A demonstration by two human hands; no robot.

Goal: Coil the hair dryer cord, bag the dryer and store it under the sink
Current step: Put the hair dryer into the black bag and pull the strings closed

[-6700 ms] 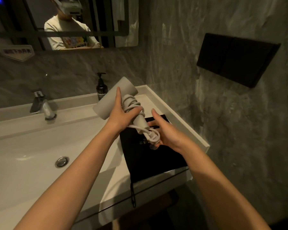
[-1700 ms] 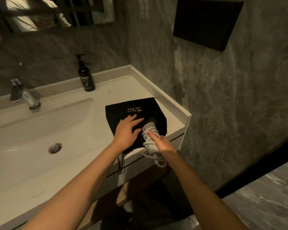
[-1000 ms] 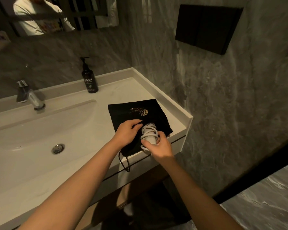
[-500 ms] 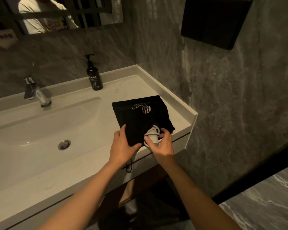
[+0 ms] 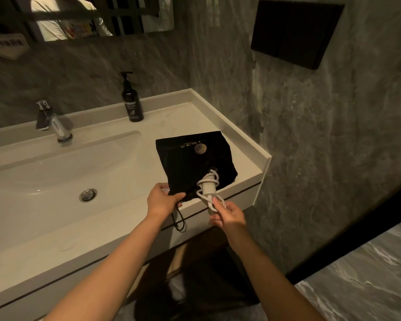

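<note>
A black drawstring bag [image 5: 190, 158] with a gold logo lies on the white counter [image 5: 245, 163] right of the basin. The hair dryer's head is hidden inside the bag; only its pale handle [image 5: 208, 185] sticks out of the mouth, with the white cord [image 5: 212, 198] coiled round it. My left hand [image 5: 163, 201] pinches the bag's near edge at the opening. My right hand [image 5: 228, 215] grips the cord's loose end just past the counter's front edge. The bag's black drawstring [image 5: 180, 220] hangs over that edge.
A black pump bottle [image 5: 132, 104] stands at the back of the counter. The chrome tap [image 5: 53, 122] and the basin drain [image 5: 88, 195] lie to the left. A grey stone wall with a black panel [image 5: 294, 33] closes the right side. A dark space shows below the counter [image 5: 195, 262].
The dryer went from my hands head-first into the bag. In the last second my left hand shifted to the bag's edge and my right slid back to the cord end.
</note>
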